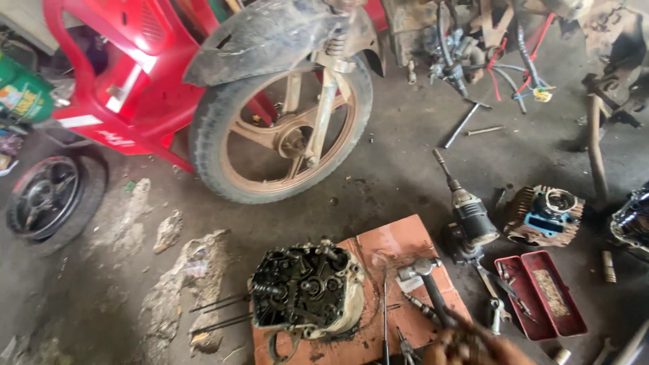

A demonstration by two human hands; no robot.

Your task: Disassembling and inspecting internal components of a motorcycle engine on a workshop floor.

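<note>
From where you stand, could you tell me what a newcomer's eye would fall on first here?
The dusty motorcycle front wheel stands at top centre before a red plastic chair. Below it, a greasy engine cylinder head rests on an orange board, a hammer beside it. One hand shows blurred at the bottom edge.

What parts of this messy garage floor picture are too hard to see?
- Head view: the hand at the bottom edge is blurred and cut off; whether it grips the hammer is unclear.
- The other hand is out of frame.
- The small parts in the red tray are too tiny to identify.
- The wheel's top is hidden by the dark mudguard.
- The engine part at right is cut off by the edge.
</note>
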